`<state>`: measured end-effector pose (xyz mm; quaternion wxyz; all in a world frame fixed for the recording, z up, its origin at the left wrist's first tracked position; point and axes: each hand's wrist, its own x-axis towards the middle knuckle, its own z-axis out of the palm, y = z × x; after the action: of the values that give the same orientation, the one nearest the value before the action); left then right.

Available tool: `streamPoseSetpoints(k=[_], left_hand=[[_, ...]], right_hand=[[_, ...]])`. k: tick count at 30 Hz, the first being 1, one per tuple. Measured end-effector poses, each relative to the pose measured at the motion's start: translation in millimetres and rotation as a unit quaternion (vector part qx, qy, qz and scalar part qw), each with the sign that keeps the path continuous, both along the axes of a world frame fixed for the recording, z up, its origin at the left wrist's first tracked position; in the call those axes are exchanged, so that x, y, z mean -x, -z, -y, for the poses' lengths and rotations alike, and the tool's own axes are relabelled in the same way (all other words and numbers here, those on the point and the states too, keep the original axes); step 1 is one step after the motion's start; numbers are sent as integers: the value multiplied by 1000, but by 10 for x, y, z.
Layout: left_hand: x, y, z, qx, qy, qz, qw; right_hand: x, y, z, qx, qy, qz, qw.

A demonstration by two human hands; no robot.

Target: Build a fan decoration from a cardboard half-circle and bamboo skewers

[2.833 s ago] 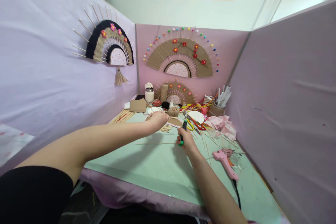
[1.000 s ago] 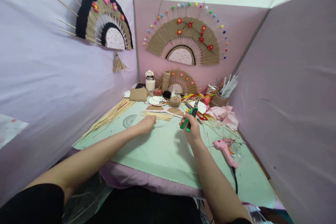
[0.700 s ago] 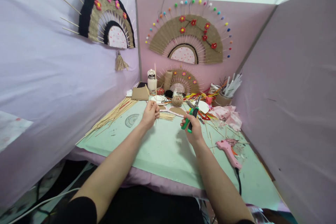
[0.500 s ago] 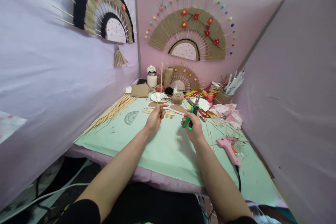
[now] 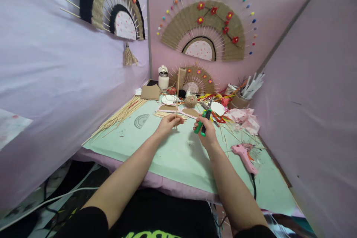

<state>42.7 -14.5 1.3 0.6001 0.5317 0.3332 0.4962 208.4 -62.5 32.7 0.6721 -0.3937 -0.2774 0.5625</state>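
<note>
Thin wooden sticks stand nearly upright in my left hand, pinched between thumb and fingers near their lower ends; how many there are I cannot tell. My right hand is wrapped round the green and black handles of a pair of pliers-like cutters, jaws pointing up and away from me. The two hands are apart, above the pale green tabletop. Behind my left hand lie a row of short cut sticks and semicircular cardboard pieces with pale pink edges.
Long sticks and a protractor lie left. A pink glue gun with a black cord lies right, near pink crumpled cloth. A twine ball, a jar and a cardboard sheet stand behind. Decorated fans hang on the walls.
My left hand has moved slightly right, closer to the cutters, and the sticks in it are now closer together. The whole view has shifted a little. My right hand keeps its hold.
</note>
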Motion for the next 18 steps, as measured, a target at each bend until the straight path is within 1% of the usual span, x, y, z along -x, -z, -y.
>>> streamPoseSetpoints(k=[4,6,7,10,12,15,18], left_hand=[[-9,25,10,16,21,-62,998],[-8,40,6,5,10,-98,995],[-4,45,3,-14,-4,-130,991],[23,43,-1,-96,-60,-248,962],[46,27,7,-143,-84,-302,939],[76,-1,29,-183,-108,-337,917],[92,-13,41,-201,-125,-354,905]], right_hand=[[-4,-6,0,3,2,-2,1000],[-2,-10,2,2,2,0,1000],[-1,-12,4,1,3,3,1000],[2,-18,12,-3,1,16,1000],[2,-22,17,-4,0,20,1000],[2,-24,21,-5,-1,16,1000],[2,-22,20,-8,-4,19,1000]])
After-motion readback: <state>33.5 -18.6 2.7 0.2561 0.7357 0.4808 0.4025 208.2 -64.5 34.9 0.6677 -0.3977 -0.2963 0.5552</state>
